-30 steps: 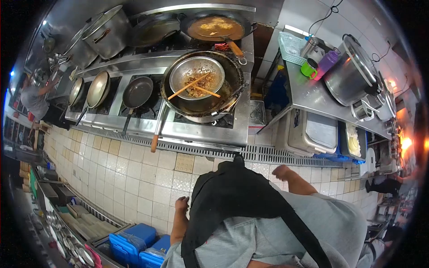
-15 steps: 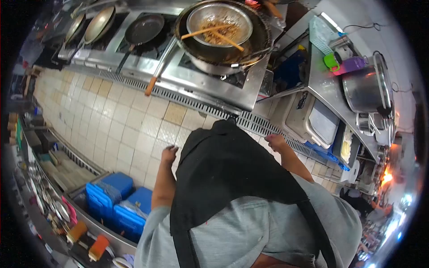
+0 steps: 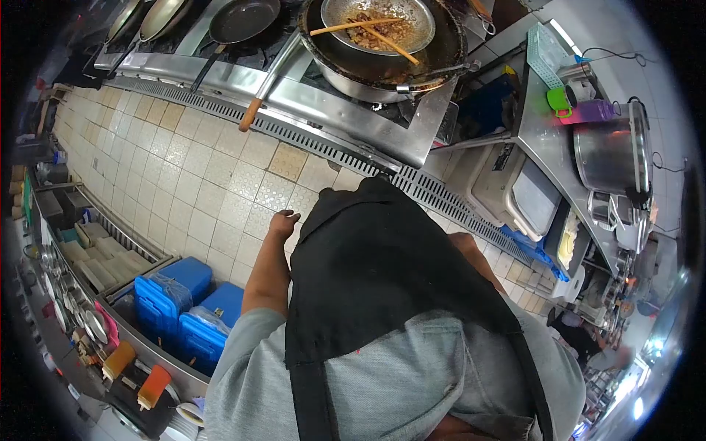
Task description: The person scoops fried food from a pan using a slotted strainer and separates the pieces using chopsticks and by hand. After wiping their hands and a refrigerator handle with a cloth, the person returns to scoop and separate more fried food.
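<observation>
My left hand (image 3: 282, 223) hangs beside the black apron (image 3: 371, 272), above the tiled floor. Its fingers are loosely bent and a little apart, with nothing visible in them. My right hand (image 3: 462, 241) is at the apron's other side; its fingers are hidden behind the cloth. Ahead, on the steel stove (image 3: 294, 92), stands a large dark wok (image 3: 316, 45). A metal strainer bowl (image 3: 421, 35) with browned food bits rests over it, two wooden sticks (image 3: 393, 45) crossed inside. Neither hand touches any of these.
Pans (image 3: 244, 20) stand on the stove's left part, and a wooden-handled tool (image 3: 251, 115) juts over its front edge. Right is a steel shelf (image 3: 548, 147) with a large pot (image 3: 612, 154). Blue coolers (image 3: 158, 305) stand behind left. Another person (image 3: 581, 338) is far right.
My view has shifted, so the stove sits higher in the picture. My left hand has moved slightly up relative to the view. My right hand has slipped mostly behind the apron.
</observation>
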The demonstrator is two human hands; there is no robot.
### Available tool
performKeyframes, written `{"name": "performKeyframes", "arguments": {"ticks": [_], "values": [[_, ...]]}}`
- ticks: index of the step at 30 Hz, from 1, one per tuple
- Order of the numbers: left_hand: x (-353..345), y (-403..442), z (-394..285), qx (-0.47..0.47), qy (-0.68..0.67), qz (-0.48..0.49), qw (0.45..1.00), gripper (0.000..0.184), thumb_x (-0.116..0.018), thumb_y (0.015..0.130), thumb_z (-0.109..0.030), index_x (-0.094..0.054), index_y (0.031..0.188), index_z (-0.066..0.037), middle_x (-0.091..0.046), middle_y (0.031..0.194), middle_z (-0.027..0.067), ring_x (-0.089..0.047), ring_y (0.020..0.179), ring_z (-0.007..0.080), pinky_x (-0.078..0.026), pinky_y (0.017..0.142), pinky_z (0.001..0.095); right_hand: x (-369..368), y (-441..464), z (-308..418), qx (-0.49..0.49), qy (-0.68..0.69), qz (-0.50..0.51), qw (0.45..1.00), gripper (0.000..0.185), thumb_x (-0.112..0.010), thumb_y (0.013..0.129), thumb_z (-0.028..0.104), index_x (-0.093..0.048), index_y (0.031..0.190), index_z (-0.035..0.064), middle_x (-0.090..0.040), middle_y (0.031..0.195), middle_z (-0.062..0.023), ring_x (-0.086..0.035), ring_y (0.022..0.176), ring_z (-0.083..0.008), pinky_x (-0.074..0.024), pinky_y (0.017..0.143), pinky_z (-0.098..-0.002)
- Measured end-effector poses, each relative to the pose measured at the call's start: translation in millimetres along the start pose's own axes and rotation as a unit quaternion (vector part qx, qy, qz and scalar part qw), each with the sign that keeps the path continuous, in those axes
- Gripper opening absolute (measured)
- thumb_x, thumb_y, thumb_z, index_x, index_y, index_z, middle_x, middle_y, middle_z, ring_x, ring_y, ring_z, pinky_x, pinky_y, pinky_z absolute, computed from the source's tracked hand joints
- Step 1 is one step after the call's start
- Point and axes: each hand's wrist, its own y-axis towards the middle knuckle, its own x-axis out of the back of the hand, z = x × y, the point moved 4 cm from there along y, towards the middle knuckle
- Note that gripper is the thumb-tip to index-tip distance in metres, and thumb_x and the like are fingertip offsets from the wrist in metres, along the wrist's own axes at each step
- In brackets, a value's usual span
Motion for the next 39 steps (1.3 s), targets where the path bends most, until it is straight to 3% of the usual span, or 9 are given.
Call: {"name": "performKeyframes", "arguments": {"ticks": [2, 10, 19, 26, 28, 29, 30, 33, 39], "values": [[0.8, 3.5, -5.7, -0.006, -0.017, -0.008, 1.000, 0.052, -0.068, 0.080, -0.034, -0.061, 0.117, 0.002, -0.061, 0.118, 0.0212, -0.057, 0.113, 0.0331, -0.045, 0.096, 0.0372, 7.6, -24.4, 50.0, -0.015, 0.066, -0.078, 0.995, 0.020, -0.064, 0.084, 0.022, -0.061, 0.085, 0.0018, -0.053, 0.060, -0.0066, -0.041, 0.041, -0.0143, -0.0323, 0.037, -0.0307], [4.8, 0.9, -23.1, -0.037, -0.022, -0.014, 0.999, 0.052, -0.066, 0.081, -0.035, -0.061, 0.116, 0.003, -0.061, 0.116, 0.0240, -0.058, 0.112, 0.0348, -0.045, 0.095, 0.0381, 10.6, -30.2, 77.3, -0.045, 0.163, -0.101, 0.980, 0.018, -0.063, 0.084, 0.019, -0.063, 0.087, 0.0017, -0.056, 0.062, -0.0077, -0.042, 0.040, -0.0126, -0.0327, 0.036, -0.0291], [4.9, -10.6, 9.5, -0.022, -0.004, -0.019, 1.000, 0.052, -0.067, 0.080, -0.035, -0.062, 0.114, 0.004, -0.062, 0.116, 0.0231, -0.058, 0.112, 0.0341, -0.045, 0.095, 0.0376, 1.1, -35.5, 68.7, -0.083, 0.057, -0.082, 0.992, 0.017, -0.059, 0.089, 0.018, -0.064, 0.090, 0.0019, -0.057, 0.066, -0.0074, -0.043, 0.043, -0.0135, -0.0348, 0.038, -0.0292], [2.0, -3.0, 16.9, -0.005, -0.034, -0.008, 0.999, 0.051, -0.068, 0.080, -0.034, -0.062, 0.113, 0.003, -0.062, 0.115, 0.0223, -0.058, 0.111, 0.0339, -0.045, 0.095, 0.0378, 1.3, -25.7, 70.1, -0.078, 0.077, -0.107, 0.988, 0.016, -0.057, 0.088, 0.016, -0.062, 0.083, 0.0013, -0.058, 0.065, -0.0083, -0.047, 0.044, -0.0135, -0.0364, 0.038, -0.0299], [0.1, 9.2, 21.3, -0.042, 0.004, -0.027, 0.999, 0.050, -0.067, 0.080, -0.036, -0.063, 0.112, 0.002, -0.062, 0.115, 0.0220, -0.058, 0.111, 0.0345, -0.045, 0.095, 0.0386, 4.1, -6.6, 63.4, 0.023, -0.044, -0.039, 0.998, 0.018, -0.057, 0.088, 0.017, -0.062, 0.082, 0.0001, -0.058, 0.065, -0.0095, -0.049, 0.045, -0.0136, -0.0379, 0.038, -0.0314], [-1.0, 12.7, 22.5, -0.045, 0.000, -0.025, 0.999, 0.051, -0.066, 0.080, -0.037, -0.064, 0.112, 0.002, -0.062, 0.116, 0.0220, -0.057, 0.112, 0.0348, -0.044, 0.096, 0.0390, 2.5, -18.3, 71.1, -0.055, 0.071, -0.061, 0.994, 0.011, -0.058, 0.087, 0.016, -0.063, 0.084, 0.0064, -0.058, 0.064, -0.0071, -0.051, 0.045, -0.0151, -0.0416, 0.039, -0.0288], [-0.8, 15.6, 22.0, -0.049, -0.003, -0.024, 0.999, 0.051, -0.066, 0.080, -0.038, -0.064, 0.111, 0.002, -0.062, 0.116, 0.0220, -0.056, 0.113, 0.0351, -0.044, 0.096, 0.0393, 1.8, -20.7, 73.4, -0.077, 0.101, -0.080, 0.989, 0.013, -0.058, 0.087, 0.017, -0.062, 0.083, 0.0054, -0.058, 0.065, -0.0078, -0.052, 0.044, -0.0154, -0.0402, 0.037, -0.0297], [-2.2, 15.0, 22.8, -0.055, -0.011, -0.013, 0.998, 0.052, -0.067, 0.080, -0.038, -0.063, 0.112, 0.002, -0.061, 0.117, 0.0226, -0.056, 0.113, 0.0349, -0.044, 0.096, 0.0394, 1.2, -25.8, 73.9, -0.069, 0.169, -0.092, 0.979, 0.013, -0.058, 0.085, 0.015, -0.060, 0.083, 0.0024, -0.058, 0.065, -0.0094, -0.052, 0.044, -0.0160, -0.0402, 0.037, -0.0293], [4.8, 5.2, 10.0, -0.021, 0.011, -0.007, 1.000, 0.052, -0.070, 0.078, -0.034, -0.062, 0.114, 0.003, -0.063, 0.112, 0.0251, -0.060, 0.108, 0.0339, -0.046, 0.092, 0.0372, -2.1, -22.2, 64.1, -0.087, 0.147, -0.093, 0.981, 0.016, -0.061, 0.083, 0.016, -0.059, 0.079, 0.0005, -0.059, 0.066, -0.0115, -0.054, 0.045, -0.0174, -0.0422, 0.037, -0.0313]]}}
